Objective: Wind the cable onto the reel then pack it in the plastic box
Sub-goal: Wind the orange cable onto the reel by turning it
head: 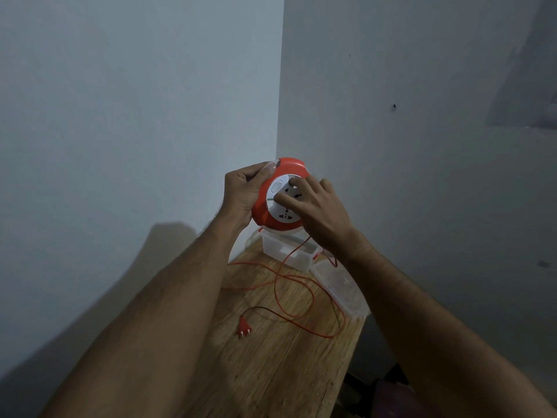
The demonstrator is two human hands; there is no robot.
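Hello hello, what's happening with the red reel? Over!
Left hand grips reel, right hand fingers on its white face. Cable mostly loose on table. Plastic box open, lid beside.

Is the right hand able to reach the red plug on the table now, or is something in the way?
Probably yes, but not freely. The plug lies uncovered on the wooden table, with nothing over it. However, the right hand is busy on the white face of the reel, which the left hand holds up.
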